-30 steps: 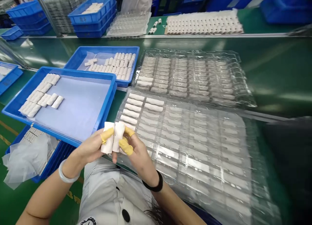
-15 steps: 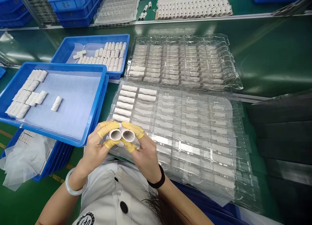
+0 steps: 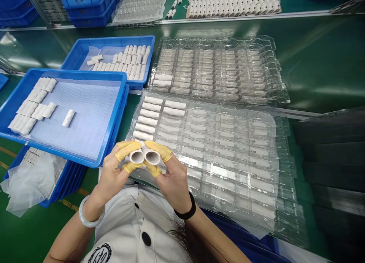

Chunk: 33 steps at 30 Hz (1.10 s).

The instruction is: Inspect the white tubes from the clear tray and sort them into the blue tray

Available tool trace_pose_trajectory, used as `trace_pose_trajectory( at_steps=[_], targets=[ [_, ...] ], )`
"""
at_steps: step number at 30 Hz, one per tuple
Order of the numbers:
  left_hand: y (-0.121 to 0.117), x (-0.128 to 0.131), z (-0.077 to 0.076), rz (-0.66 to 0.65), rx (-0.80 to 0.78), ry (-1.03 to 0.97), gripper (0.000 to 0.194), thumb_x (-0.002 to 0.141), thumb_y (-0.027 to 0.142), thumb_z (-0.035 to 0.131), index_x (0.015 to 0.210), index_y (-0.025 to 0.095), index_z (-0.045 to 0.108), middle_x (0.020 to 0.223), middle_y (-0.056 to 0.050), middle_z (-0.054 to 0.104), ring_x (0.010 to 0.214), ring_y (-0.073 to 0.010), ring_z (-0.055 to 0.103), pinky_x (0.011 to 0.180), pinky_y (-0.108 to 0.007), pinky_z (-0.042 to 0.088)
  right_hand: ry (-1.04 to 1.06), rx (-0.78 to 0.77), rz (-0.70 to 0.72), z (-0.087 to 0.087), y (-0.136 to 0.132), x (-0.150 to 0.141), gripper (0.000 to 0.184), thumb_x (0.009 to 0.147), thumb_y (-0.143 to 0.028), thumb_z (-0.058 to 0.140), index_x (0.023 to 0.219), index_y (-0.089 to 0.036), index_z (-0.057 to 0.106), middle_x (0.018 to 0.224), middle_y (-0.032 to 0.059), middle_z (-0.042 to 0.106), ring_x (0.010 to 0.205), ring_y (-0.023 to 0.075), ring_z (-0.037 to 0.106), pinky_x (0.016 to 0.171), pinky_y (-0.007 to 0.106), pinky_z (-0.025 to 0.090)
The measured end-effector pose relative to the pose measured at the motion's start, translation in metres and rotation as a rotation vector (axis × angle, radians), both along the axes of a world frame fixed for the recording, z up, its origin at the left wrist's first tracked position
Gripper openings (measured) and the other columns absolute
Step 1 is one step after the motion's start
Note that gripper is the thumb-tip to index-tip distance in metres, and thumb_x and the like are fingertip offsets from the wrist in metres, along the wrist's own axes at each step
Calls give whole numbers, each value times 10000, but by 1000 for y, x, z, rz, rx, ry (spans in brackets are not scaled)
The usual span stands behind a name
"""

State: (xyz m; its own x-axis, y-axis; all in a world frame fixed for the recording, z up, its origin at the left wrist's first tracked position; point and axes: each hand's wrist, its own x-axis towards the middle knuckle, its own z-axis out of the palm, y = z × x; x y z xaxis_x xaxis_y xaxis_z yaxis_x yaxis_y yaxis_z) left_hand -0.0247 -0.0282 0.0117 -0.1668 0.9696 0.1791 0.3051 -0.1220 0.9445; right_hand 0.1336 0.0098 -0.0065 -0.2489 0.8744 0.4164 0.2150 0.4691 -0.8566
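My left hand (image 3: 115,171), with yellow finger cots, is closed on a short white tube (image 3: 137,156). A second white tube (image 3: 152,157) is pinched in my right hand (image 3: 173,175), which wears finger cots too. The two tubes sit side by side, nearly touching, their hollow ends facing me. Both hands are above the near left corner of a clear plastic tray (image 3: 219,156) with rows of slots. White tubes (image 3: 148,114) lie in its left column and at the top of the second.
On the left, a blue tray (image 3: 94,141) holds more white tubes on a pale liner. Behind it stands another blue tray (image 3: 111,41) with rows of tubes. A second clear tray (image 3: 216,69) lies at the back. Crumpled sheets (image 3: 31,183) hang over lower blue trays.
The view has shifted slightly, so the scene sits a little further right and higher. Both hands keep the same hold on the two tubes.
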Motion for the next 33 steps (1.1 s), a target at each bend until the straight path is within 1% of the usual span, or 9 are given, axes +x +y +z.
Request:
trace_pose_trajectory(
  at_steps=[10, 13, 15, 16, 20, 23, 27, 29, 33],
  targets=[
    [-2, 1, 4, 12, -4, -71, 319, 800, 163, 725, 1094, 285, 749, 1181, -66, 703, 1166, -254, 606, 1063, -397, 434, 28, -47, 16, 5, -2, -1, 321, 899, -216, 624, 1210, -294, 650, 1158, 54, 723, 1075, 234, 670, 946, 414, 547],
    [-3, -1, 6, 35, -16, -77, 291, 774, 188, 757, 1052, 275, 762, 1108, -65, 716, 1097, -248, 614, 1015, -379, 454, 74, -99, 10, 7, -1, -3, 285, 880, -242, 651, 1159, -285, 679, 1144, 54, 726, 1055, 238, 667, 939, 414, 538],
    [-2, -3, 8, 39, -100, -145, 280, 746, 236, 792, 1025, 242, 765, 1010, -64, 728, 1003, -234, 624, 943, -352, 485, 124, -246, 51, 11, 1, -2, 285, 829, -298, 717, 1111, -259, 700, 1058, 56, 743, 970, 239, 678, 885, 403, 550],
    [-1, -4, 10, 35, -170, -231, 282, 736, 276, 804, 1010, 221, 764, 958, -60, 731, 943, -219, 634, 891, -332, 505, 170, -375, 102, 13, 2, -1, 307, 804, -340, 742, 1093, -244, 705, 1013, 56, 746, 922, 234, 683, 851, 393, 557],
    [5, -5, 13, -21, -507, -811, 342, 721, 429, 806, 896, 144, 738, 766, -29, 714, 678, -126, 646, 662, -221, 543, 505, -979, 381, 23, 11, 5, 427, 777, -483, 741, 1081, -188, 686, 912, 59, 739, 755, 180, 687, 730, 327, 578],
    [11, -3, 12, -67, -651, -1153, 336, 758, 421, 784, 869, 114, 706, 754, -28, 716, 621, -89, 653, 625, -170, 560, 765, -1259, 462, 23, 17, 6, 353, 821, -438, 712, 1032, -157, 686, 804, 36, 724, 604, 103, 635, 586, 215, 562],
    [16, -1, 5, -41, -757, -1347, 296, 985, 363, 492, 1000, 113, 651, 885, -58, 739, 707, -88, 709, 667, -157, 589, 995, -1459, 442, 12, 19, 4, 268, 943, -369, 575, 983, -129, 686, 847, 44, 727, 637, 65, 655, 554, 113, 561],
    [17, -1, 2, -6, -788, -1396, 332, 1024, 349, 391, 1092, 117, 618, 925, -71, 744, 767, -98, 726, 704, -161, 596, 1046, -1500, 422, 6, 19, 3, 277, 963, -360, 550, 970, -116, 682, 852, 46, 727, 672, 57, 674, 603, 83, 572],
    [17, -1, 0, 46, -827, -1465, 346, 1038, 330, 337, 1158, 123, 587, 918, -74, 747, 816, -113, 736, 752, -173, 600, 1094, -1524, 419, 1, 19, 3, 268, 941, -364, 593, 926, -109, 675, 828, 37, 727, 692, 55, 693, 660, 68, 582]
  ],
)
